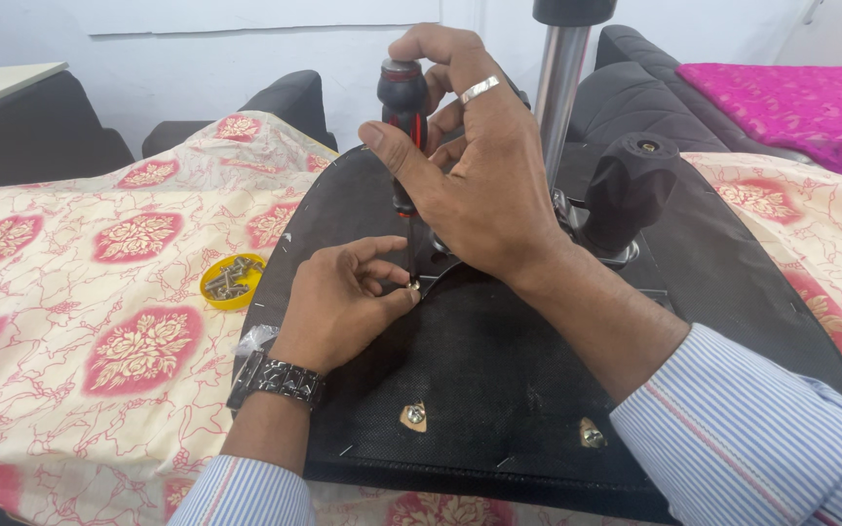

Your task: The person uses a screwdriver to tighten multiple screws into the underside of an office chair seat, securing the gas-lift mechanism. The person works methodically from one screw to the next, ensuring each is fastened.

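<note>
Right hand (484, 185) raised and curled shut around the black-and-red handle of an upright screwdriver (403, 146), thumb out to the side, ring on 1 finger. Left hand (343, 297) low on the black seat base (499, 380), fingers pinched closed about a screw (412, 288) right at the driver's tip, metal watch (280, 378) on the wrist. Underneath, a cream cloth (99, 282) with red flowers, a yellow cap (232, 281) of screws just beside the base, a chrome column (559, 88) and dark chairs (285, 102) behind.
</note>
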